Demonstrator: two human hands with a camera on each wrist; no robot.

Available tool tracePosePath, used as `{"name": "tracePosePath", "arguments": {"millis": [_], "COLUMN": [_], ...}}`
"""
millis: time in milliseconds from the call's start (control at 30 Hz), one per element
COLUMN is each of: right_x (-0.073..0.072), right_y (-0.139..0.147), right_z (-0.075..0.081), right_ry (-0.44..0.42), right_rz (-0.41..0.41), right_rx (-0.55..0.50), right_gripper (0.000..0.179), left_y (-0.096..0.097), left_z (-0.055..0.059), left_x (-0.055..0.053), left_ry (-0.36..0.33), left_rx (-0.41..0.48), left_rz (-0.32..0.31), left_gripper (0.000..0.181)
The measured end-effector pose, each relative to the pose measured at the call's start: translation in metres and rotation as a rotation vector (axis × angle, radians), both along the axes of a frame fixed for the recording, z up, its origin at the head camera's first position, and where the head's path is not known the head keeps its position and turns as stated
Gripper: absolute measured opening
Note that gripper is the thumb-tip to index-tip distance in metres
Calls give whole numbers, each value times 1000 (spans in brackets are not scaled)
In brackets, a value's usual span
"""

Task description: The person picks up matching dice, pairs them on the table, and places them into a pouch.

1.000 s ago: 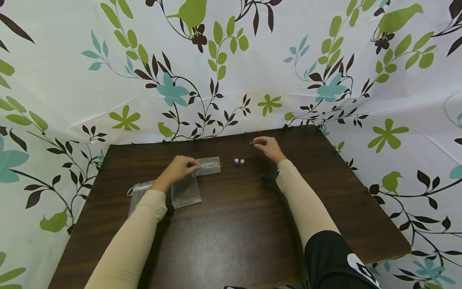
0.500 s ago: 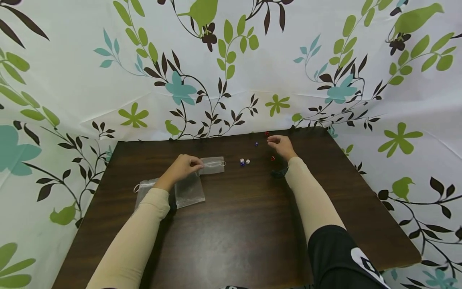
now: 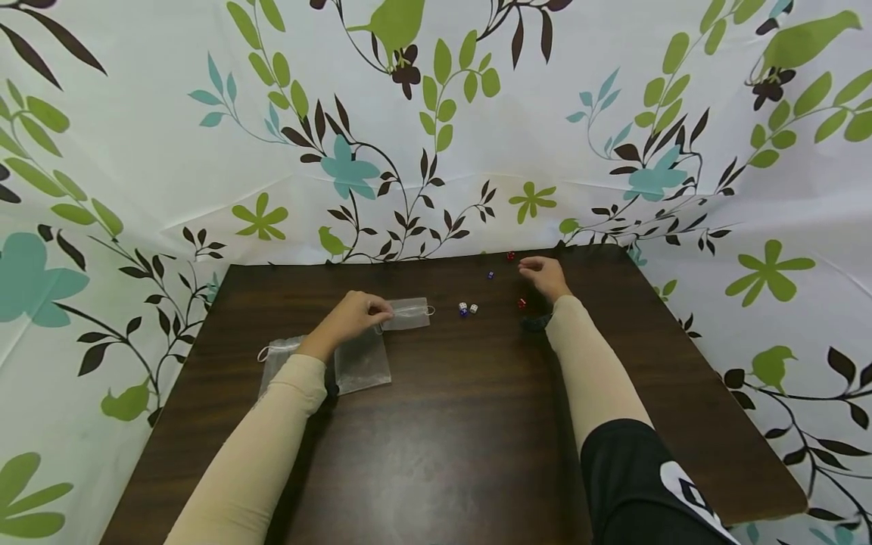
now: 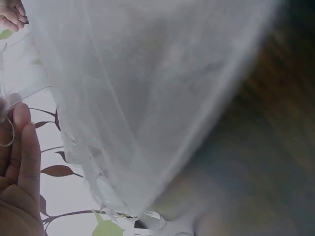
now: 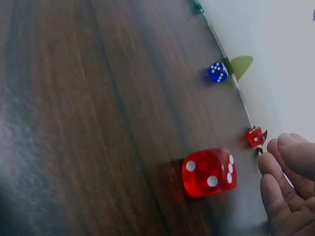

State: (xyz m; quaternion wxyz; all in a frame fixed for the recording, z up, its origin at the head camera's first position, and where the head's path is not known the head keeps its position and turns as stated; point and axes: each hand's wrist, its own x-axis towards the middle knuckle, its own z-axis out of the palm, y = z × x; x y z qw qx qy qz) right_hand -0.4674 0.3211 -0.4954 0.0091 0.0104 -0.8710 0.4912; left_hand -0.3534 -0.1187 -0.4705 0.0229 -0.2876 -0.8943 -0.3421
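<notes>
My left hand [image 3: 349,324] pinches the edge of a small sheer drawstring pouch [image 3: 410,315] between thumb and fingertips. In the left wrist view its fingers [image 4: 30,157] show beside a cord loop, and pale mesh fills much of the picture. My right hand [image 3: 547,277] hovers at the back right with loosely bent fingers and nothing visible in them. Near it are a red die [image 5: 209,173], a second red die [image 5: 255,136] by the table's back edge and a blue die [image 5: 218,72]. Two white dice [image 3: 474,309] and another blue die [image 3: 464,312] sit together between the hands.
A larger sheer pouch [image 3: 362,363] lies flat below the left hand. Another pouch [image 3: 274,357] with a white cord is partly behind the left forearm. The dark wooden table [image 3: 443,454] meets a patterned cloth [image 3: 436,212] at the back.
My right hand has drawn away to the right from the blue die, which stays on the table. My left hand keeps its pinch at the pouch. The head view has shifted slightly.
</notes>
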Motion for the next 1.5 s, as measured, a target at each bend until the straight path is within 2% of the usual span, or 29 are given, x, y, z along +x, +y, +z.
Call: {"name": "tracePosePath", "arguments": {"millis": [233,400,800,967,1200,1500], "right_x": [-6,-10,-29,-34,-35,-52], "right_y": [1,0,-7,-6,-10,-13], "right_z": [-3,-2,-6,-8,-4,-4], "right_ry": [-24,-45,-51,-55,-34,-10], "right_rz": [-14,-19,-14,-26,-9,0], "right_rx": [-39,-51,-29,14,67,141], "right_gripper": [34,34,35,36,36,36], "left_y": [1,5,6,6,7,3], "left_z": [-3,1,3,4,2,0], "left_x": [2,5,8,8,5,4], "left_ry": [13,-44,-96,-85,-69,-79], "left_rx": [6,-14,-45,-60,-76,-88], "left_rz": [-14,1,5,-18,-17,-11], "left_gripper": [6,9,9,9,9,9]}}
